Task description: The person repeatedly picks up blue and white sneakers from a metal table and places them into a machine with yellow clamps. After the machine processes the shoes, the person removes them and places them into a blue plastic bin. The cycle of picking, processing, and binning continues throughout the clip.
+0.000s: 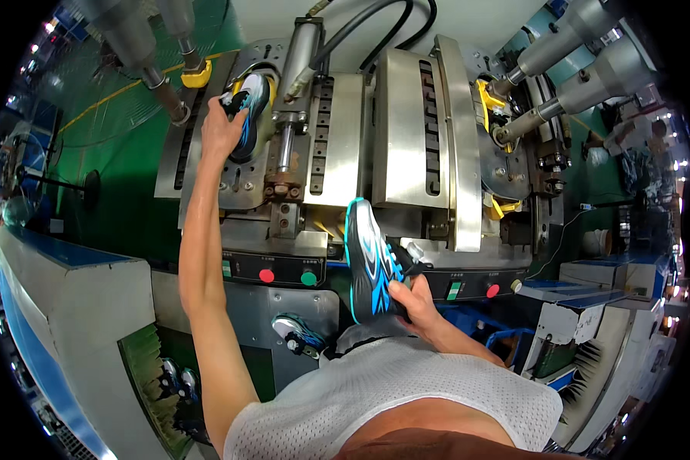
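Observation:
My left hand point(222, 132) reaches far forward to the machine's left station, its fingers closed on a black, white and blue sneaker point(251, 115). That shoe sits on the station's metal plate point(245, 180), beside an upright steel cylinder point(303, 57). Close to my body, my right hand point(415, 300) grips a second sneaker point(369, 264) of the same colours around its heel end. This one is held up off the machine, toe pointing away from me, with its side showing. A further sneaker point(297, 335) rests on the grey metal shelf point(264, 307) below the left control panel.
Panels with red buttons point(266, 276) and a green button point(308, 278) line the machine's front. Yellow-padded clamps point(489, 103) and thick grey cylinders point(606, 80) stand at the right station. A green brush conveyor point(149, 376) at lower left carries more shoes point(178, 379). Black hoses point(372, 19) hang behind.

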Action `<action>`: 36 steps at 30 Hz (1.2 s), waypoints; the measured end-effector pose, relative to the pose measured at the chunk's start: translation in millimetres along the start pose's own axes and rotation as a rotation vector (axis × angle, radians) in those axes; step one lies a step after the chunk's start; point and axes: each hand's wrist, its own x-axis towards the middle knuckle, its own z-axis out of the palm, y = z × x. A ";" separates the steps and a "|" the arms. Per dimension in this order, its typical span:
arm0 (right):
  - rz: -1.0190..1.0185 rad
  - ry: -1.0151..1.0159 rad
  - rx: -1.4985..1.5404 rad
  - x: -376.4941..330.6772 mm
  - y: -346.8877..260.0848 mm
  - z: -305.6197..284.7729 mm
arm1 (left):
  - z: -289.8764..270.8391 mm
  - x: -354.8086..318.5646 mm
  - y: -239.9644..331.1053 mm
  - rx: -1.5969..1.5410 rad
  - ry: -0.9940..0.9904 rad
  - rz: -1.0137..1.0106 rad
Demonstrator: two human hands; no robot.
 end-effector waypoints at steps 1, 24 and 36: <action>-0.033 -0.010 0.006 6.5 -0.7 7.9 | -18.2 -24.1 13.4 -0.076 0.059 0.022; -0.074 0.752 -1.426 547.0 69.2 180.6 | 50.6 -666.0 -114.9 -0.302 0.449 -1.098; -0.745 -0.306 -1.174 281.8 76.3 179.6 | 121.0 -709.0 -124.4 -0.216 0.577 -0.896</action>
